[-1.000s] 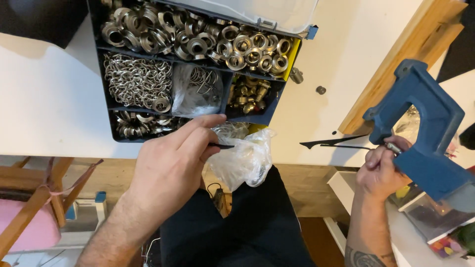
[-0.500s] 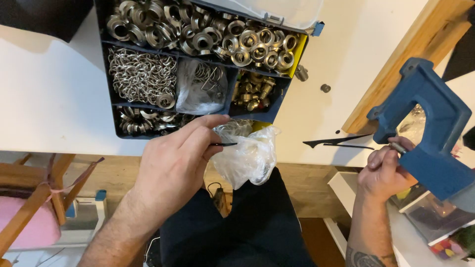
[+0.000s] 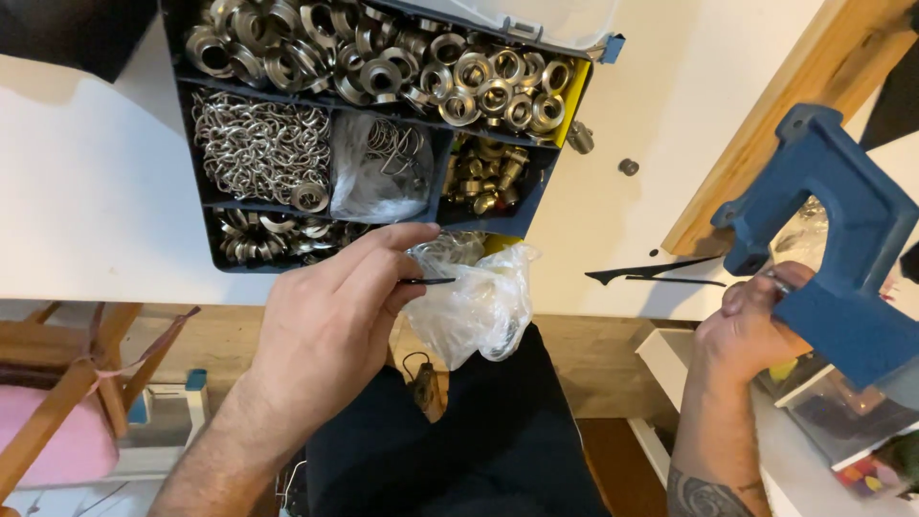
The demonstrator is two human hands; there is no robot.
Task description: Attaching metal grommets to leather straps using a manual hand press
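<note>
My left hand pinches the top of a clear plastic bag that hangs over the front edge of the white table. The bag sits just below a dark compartment box filled with metal eyelets, rings and hooks. My right hand grips the base of a blue hand press at the right, with a small metal part between its fingers. Thin black strips lie on the table between the bag and the press.
A wooden board leans diagonally at the right. Two small metal parts lie loose on the table. A wooden stool with a pink cushion stands at lower left. Small trays with colourful bits sit at lower right.
The view has drifted slightly, so the box sits higher in frame. Both hands keep the same hold on the bag and the press.
</note>
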